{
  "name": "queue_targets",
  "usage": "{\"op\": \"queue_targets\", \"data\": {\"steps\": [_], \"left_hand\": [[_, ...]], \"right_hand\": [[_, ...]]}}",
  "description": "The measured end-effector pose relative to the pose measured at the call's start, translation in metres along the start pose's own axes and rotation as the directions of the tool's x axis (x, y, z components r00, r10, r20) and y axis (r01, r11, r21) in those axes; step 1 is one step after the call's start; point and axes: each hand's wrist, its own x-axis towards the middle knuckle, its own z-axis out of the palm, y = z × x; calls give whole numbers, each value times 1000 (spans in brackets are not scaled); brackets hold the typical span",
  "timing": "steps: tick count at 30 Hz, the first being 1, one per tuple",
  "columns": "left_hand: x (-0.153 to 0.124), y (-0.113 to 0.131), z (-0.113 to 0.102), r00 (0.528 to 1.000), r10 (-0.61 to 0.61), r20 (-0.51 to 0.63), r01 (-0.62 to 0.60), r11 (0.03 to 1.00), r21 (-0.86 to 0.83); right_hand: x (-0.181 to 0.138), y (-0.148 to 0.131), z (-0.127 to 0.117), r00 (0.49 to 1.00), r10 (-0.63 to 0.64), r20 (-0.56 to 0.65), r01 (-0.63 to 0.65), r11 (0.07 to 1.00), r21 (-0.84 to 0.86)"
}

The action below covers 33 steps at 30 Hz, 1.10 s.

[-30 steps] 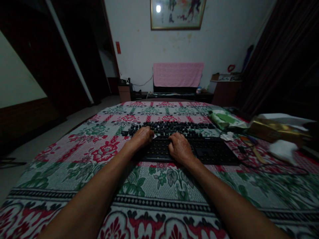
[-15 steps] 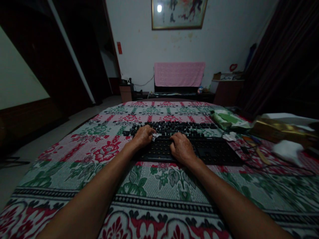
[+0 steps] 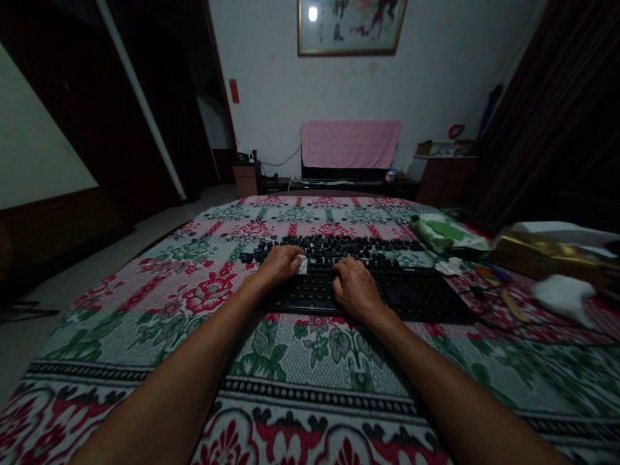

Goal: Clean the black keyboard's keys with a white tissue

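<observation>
A black keyboard base (image 3: 411, 297) without its keycaps lies on a floral cloth (image 3: 300, 361). Behind it, loose black keycaps (image 3: 349, 245) lie in rows on the cloth. My left hand (image 3: 281, 265) is closed around a small white wad (image 3: 302, 264) at the keyboard's left far corner. My right hand (image 3: 356, 290) rests on the middle of the keyboard with its fingers curled down; what is under them is hidden.
A green and white packet (image 3: 445, 234), a gold box (image 3: 547, 255), white tissue (image 3: 562, 294) and a dark cable (image 3: 508, 320) lie at the right. A pink cloth (image 3: 351, 143) covers something at the far wall.
My left hand has drawn the white wad slightly right along the keyboard's far edge, and more of it shows. My right hand has barely moved.
</observation>
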Motion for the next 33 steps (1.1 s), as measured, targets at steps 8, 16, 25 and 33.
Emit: {"op": "queue_targets", "data": {"steps": [8,16,25,33], "left_hand": [[3,1,8,1000,28,11,-30,992,124],[2,3,7,999,35,23,-39,977,208],[3,-19,-10,997,-52,54,40,978,203],[3,-8,-3,999,12,49,-23,977,210]], "right_hand": [[0,0,1,1000,3,5,-3,1000,-5],[0,1,1,1000,-15,-10,15,1000,-14],[0,1,0,1000,-2,-9,2,1000,6],[0,1,0,1000,-16,-10,16,1000,-5]]}}
